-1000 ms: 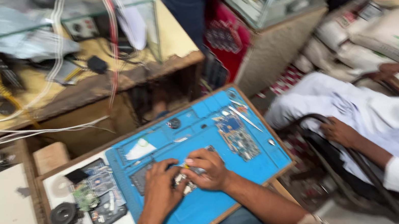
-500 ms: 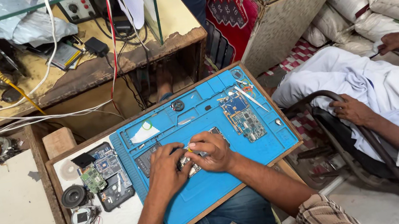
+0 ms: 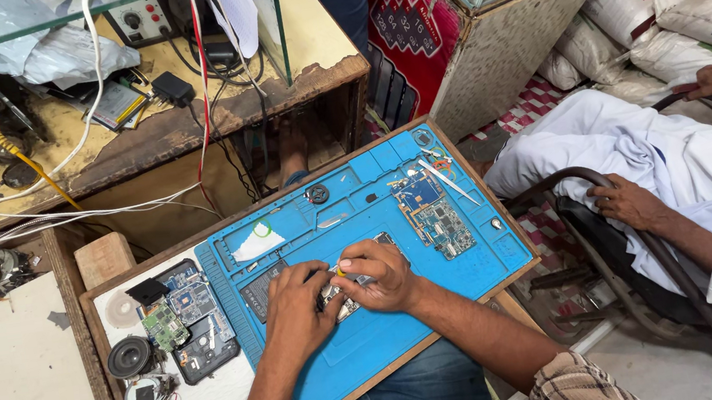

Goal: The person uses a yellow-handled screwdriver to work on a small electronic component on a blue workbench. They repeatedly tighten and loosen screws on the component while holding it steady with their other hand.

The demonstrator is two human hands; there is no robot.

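Both my hands rest on the middle of a blue work mat (image 3: 471,240) that lies on a wooden board across my lap. My left hand (image 3: 295,304) presses down on a dark opened phone (image 3: 258,292) lying flat on the mat. My right hand (image 3: 380,275) pinches a small tool with a yellow tip (image 3: 339,271) against the same phone; the fingers hide where it touches. A blue and green circuit board (image 3: 431,213) and a pair of tweezers (image 3: 448,182) lie on the mat's far right part.
Left of the mat sit another opened phone (image 3: 194,327), a small green board (image 3: 162,325) and a round speaker (image 3: 129,356). A cluttered wooden bench with cables (image 3: 138,142) stands ahead. A person in white (image 3: 692,174) sits in a chair at right.
The view has steadied and drawn closer to the mat. My hands have stayed together on the phone, with only small shifts of the fingers.
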